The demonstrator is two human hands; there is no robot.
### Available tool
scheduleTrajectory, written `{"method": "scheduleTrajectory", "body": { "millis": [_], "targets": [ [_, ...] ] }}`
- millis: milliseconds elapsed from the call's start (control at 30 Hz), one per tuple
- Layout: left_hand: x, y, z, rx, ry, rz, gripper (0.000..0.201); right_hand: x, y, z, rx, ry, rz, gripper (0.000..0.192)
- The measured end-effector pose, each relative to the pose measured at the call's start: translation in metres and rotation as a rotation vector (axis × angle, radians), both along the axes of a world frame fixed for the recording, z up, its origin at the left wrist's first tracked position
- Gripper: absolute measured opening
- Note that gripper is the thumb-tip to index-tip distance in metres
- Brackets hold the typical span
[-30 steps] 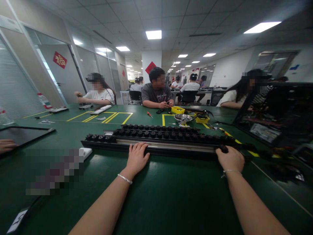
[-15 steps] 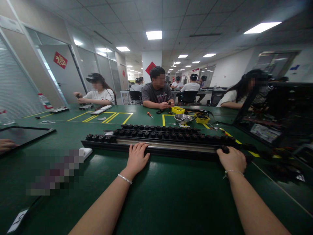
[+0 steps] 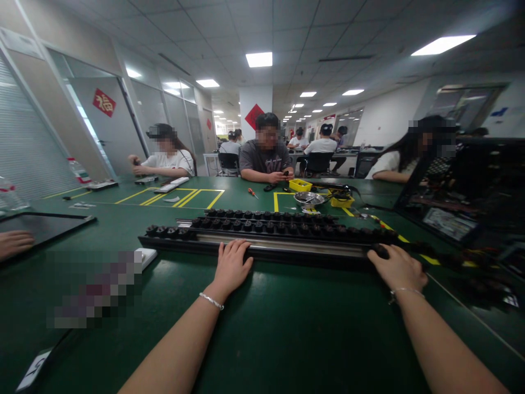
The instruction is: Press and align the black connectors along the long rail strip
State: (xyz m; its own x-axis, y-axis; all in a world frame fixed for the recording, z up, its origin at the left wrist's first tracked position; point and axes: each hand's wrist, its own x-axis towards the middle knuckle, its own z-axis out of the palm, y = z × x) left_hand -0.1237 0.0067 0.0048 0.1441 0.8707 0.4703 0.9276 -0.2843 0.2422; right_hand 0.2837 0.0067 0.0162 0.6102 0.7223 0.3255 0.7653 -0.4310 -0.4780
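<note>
A long black rail (image 3: 287, 253) with a metallic channel lies across the table in front of me. Several black knob-like round parts (image 3: 164, 232) sit in its left end. My left hand (image 3: 233, 265) lies on the rail's near edge left of its middle, fingers stretched over the channel. At the right end, my right hand (image 3: 400, 269) has its thumb and fingers around a black round part (image 3: 381, 250), which they partly hide. Just behind are more rails bearing rows of black round parts (image 3: 258, 226).
A metal bowl (image 3: 308, 198), yellow bins (image 3: 300, 185) and a screwdriver (image 3: 252, 192) lie beyond the rails. An open black case (image 3: 455, 191) stands at right. A co-worker's hand (image 3: 16, 242) rests on a black panel (image 3: 53, 227) at left. A co-worker (image 3: 266, 153) sits opposite.
My right hand has shifted a little to the right along the rail with the black round part. My left hand stays on the rail. The co-worker opposite has turned their head down.
</note>
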Motion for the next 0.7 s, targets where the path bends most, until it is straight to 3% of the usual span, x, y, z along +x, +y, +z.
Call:
{"method": "scheduleTrajectory", "body": {
  "millis": [700],
  "targets": [
    [-0.0008,0.0009,-0.0024,0.004,0.008,0.006,0.038,0.004,0.0034,-0.001,-0.031,0.034,-0.022,0.056]
  ]
}}
